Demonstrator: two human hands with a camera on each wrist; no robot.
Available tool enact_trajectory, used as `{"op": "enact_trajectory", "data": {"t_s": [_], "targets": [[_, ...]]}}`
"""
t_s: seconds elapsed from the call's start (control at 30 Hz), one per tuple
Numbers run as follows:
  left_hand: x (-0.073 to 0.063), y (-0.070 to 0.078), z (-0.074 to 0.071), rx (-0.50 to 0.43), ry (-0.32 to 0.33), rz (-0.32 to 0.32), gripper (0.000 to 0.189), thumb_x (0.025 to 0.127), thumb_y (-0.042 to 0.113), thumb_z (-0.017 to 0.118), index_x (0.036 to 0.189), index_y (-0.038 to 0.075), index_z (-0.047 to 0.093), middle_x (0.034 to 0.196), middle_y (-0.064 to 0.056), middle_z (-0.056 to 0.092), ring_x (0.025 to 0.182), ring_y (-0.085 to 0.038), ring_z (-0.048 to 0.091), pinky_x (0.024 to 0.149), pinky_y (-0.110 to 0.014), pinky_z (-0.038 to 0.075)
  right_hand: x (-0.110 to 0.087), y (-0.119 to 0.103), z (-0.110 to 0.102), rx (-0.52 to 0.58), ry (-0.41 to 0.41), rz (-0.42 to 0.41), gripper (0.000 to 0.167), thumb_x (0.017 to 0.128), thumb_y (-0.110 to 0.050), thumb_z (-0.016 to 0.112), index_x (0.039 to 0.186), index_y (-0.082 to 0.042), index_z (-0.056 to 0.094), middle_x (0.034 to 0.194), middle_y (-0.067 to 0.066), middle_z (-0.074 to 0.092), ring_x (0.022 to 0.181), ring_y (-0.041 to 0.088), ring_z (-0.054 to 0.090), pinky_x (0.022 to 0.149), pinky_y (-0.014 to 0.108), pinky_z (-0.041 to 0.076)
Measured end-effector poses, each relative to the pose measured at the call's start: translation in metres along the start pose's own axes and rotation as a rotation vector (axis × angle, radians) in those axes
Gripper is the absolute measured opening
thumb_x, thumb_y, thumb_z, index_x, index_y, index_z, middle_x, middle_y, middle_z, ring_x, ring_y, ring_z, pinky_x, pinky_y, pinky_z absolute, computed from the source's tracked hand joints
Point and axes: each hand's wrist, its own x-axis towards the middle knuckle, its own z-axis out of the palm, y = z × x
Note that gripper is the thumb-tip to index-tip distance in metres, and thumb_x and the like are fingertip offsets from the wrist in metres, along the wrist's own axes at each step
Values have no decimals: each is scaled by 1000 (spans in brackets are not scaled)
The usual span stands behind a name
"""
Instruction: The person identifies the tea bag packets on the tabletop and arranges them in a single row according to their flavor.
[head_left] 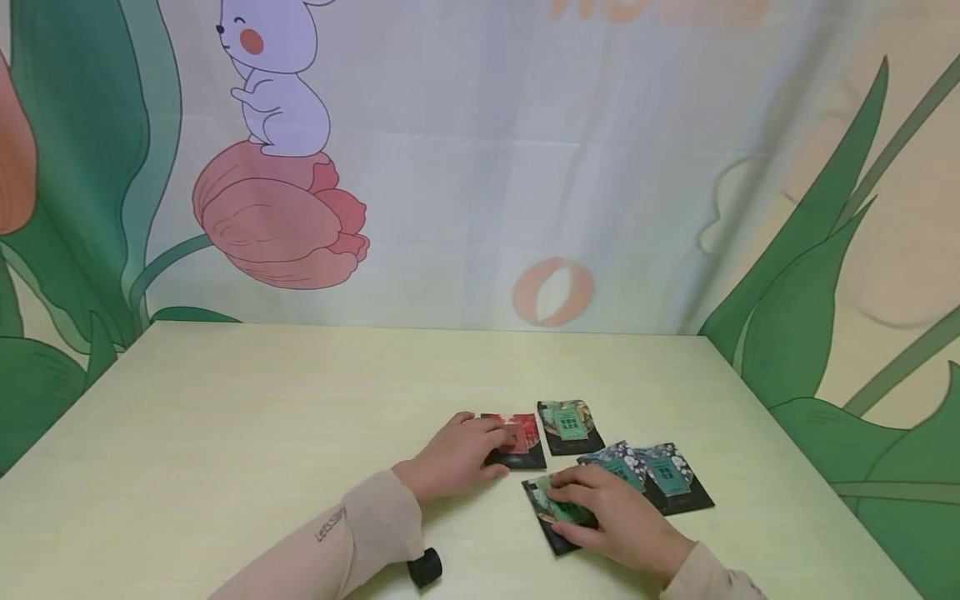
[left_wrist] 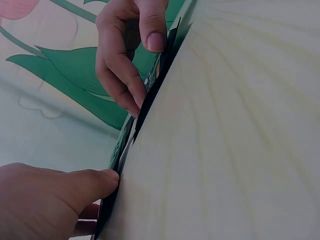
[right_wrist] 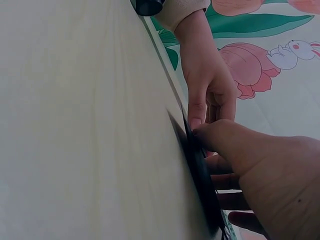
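A red-and-black flat sachet (head_left: 528, 454) lies on the table with my left hand (head_left: 461, 454) over its left part. Fingers rest across its face, and the thumb touches its near edge, as the left wrist view also shows. My right hand (head_left: 618, 517) holds a green-and-black sachet (head_left: 542, 500) nearer the front, fingers and thumb around its upper side. In the left wrist view that sachet (left_wrist: 157, 80) sits tilted, one edge off the table. Its blurred dark underside (right_wrist: 202, 185) shows in the right wrist view. The right hand hides much of its face.
Another green sachet (head_left: 570, 429) lies just right of the red one. Two blue-flowered sachets (head_left: 678, 479) (head_left: 618, 458) overlap to the right, partly behind the right hand. A black cylindrical object (head_left: 425, 568) is by the left sleeve. A printed curtain (head_left: 450, 167) hangs behind the table (head_left: 262, 417).
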Motion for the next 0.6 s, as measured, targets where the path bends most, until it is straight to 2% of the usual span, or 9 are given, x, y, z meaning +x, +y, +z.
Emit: {"op": "enact_trajectory", "data": {"t_s": [0.2, 0.6], "targets": [[-5, -3, -2, 3, -15, 1, 43, 91, 43, 62, 127, 19, 60, 133, 0, 60, 124, -17, 55, 112, -43, 36, 1, -1, 1, 3, 0, -2, 47, 91, -57, 54, 116, -21, 70, 122, -8, 61, 112, 12, 57, 95, 39, 51], [-15, -8, -8, 26, -5, 39, 38, 90, 41, 63, 122, 19, 62, 128, 2, 63, 122, -15, 56, 112, -43, 36, 0, -1, -1, -4, -4, -11, 50, 90, -59, 53, 117, -20, 70, 123, -7, 60, 112, 14, 57, 95, 40, 51]]}}
